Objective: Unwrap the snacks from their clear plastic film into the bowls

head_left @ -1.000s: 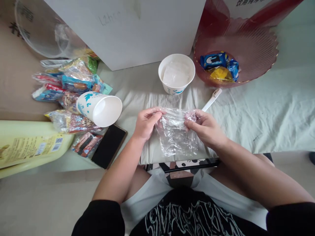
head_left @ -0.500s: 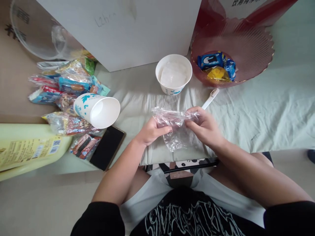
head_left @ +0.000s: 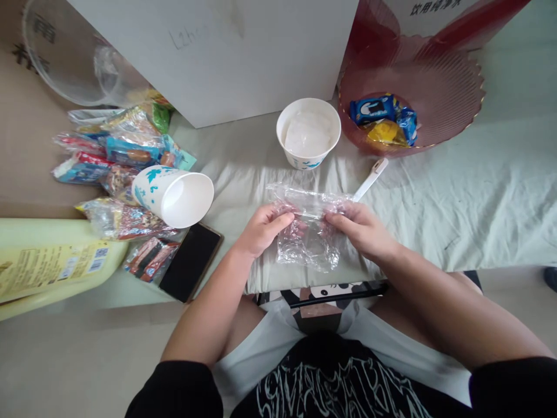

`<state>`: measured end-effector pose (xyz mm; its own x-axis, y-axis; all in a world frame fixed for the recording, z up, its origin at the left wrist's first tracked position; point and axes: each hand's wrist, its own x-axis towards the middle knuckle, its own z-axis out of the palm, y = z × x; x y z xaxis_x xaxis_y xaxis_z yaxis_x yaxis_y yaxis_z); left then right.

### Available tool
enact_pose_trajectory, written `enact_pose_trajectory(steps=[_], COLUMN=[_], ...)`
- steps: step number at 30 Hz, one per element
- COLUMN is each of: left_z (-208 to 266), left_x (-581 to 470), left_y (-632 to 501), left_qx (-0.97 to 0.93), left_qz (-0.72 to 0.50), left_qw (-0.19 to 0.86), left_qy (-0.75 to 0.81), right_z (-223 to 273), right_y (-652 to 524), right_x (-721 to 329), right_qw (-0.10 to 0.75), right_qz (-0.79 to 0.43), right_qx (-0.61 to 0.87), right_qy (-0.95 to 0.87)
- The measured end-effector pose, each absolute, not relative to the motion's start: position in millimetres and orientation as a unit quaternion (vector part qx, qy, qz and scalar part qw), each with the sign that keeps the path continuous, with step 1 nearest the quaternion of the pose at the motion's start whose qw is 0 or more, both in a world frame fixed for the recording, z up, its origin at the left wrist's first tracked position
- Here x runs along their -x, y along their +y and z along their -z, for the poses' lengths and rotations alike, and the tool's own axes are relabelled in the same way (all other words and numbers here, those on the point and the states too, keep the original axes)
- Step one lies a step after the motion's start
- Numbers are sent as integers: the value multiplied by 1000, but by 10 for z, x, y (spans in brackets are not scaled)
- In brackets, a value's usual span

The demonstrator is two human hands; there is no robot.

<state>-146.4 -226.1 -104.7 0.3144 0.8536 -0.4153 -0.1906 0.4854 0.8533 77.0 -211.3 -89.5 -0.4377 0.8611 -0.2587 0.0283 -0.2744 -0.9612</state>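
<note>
A clear plastic bag (head_left: 311, 244) is stretched between my two hands, above the front part of the cloth-covered table. My left hand (head_left: 268, 227) pinches its left side, thumb on top and fingers behind the film. On the right side, my right hand (head_left: 363, 229) grips it the same way. The bag looks crumpled, and I see nothing inside it. Just beyond my right hand lies a white plastic handle-like piece (head_left: 371, 179), its near end by the bag. A paper cup (head_left: 308, 159) with a whitish translucent piece in it stands upright behind the bag.
A pink ribbed bowl (head_left: 452, 98) holds several wrapped snacks. On the left are a tipped paper cup (head_left: 148, 188), a phone (head_left: 191, 261), packaged snacks (head_left: 130, 151) and a yellow container (head_left: 56, 267). A white box (head_left: 261, 58) stands at the back.
My hands have spread slightly apart, pulling the bag wider and flatter. My left hand has shifted a little left and away from me; the bag's lower part now hangs more centrally between the hands.
</note>
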Motion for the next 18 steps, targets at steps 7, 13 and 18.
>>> enact_pose_trajectory(steps=[7, 13, 18], left_z=[957, 1036, 1116], left_x=[1445, 1590, 1714], left_y=[-2312, -2279, -2236], left_qx=[-570, -730, -783], left_qz=[-505, -403, -305], left_qw=[419, 227, 208], left_qy=[495, 504, 501], right_z=[863, 951, 1029], right_y=[-2139, -2150, -2151], right_x=[-865, -870, -851], right_qw=[406, 379, 269], right_qz=[-412, -212, -216], right_qx=[425, 415, 373], right_qy=[-697, -799, -861])
